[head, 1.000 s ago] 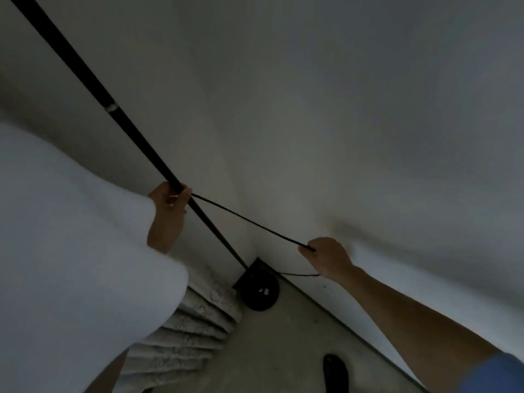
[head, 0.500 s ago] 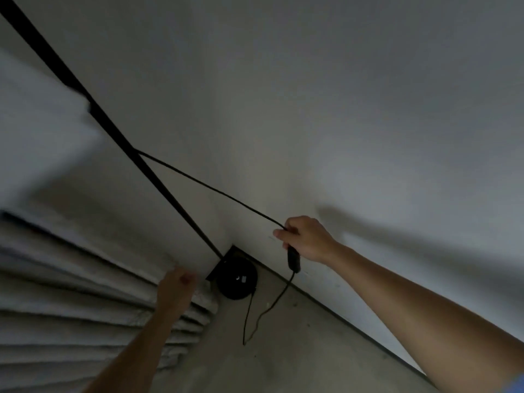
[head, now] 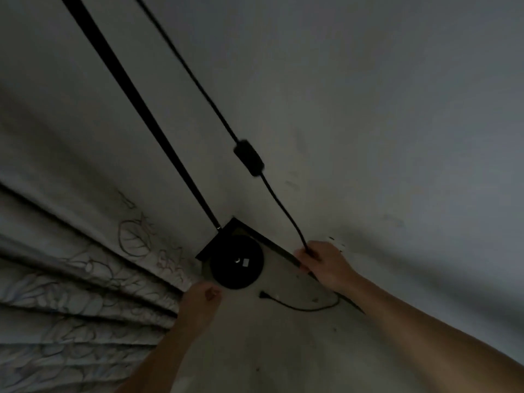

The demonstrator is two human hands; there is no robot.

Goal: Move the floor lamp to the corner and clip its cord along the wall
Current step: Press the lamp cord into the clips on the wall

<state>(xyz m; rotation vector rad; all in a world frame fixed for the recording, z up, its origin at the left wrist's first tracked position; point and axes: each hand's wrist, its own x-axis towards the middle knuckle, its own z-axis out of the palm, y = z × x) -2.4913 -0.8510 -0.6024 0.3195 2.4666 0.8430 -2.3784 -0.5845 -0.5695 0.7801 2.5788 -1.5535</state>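
Note:
The black floor lamp stands in the room's corner, its round base point(head: 236, 262) on the floor and its thin pole point(head: 136, 100) rising up and left. Its black cord point(head: 198, 80) hangs down along the right wall, with an inline switch point(head: 249, 158) partway down. My right hand point(head: 323, 262) is shut on the cord low at the wall's foot. Past that hand the cord's loose end with the plug point(head: 265, 295) lies curled on the floor. My left hand point(head: 201, 300) hovers near the base with its fingers curled, and I cannot tell whether it holds anything.
A pleated curtain point(head: 71, 293) with a leaf pattern hangs along the left wall, reaching almost to the lamp base. A dark baseboard point(head: 272, 245) runs along the right wall. The floor point(head: 283, 350) in front is bare concrete.
My right hand has slid down the cord from the switch to near the floor, so the cord now hangs along the wall. My left hand stays low by the base.

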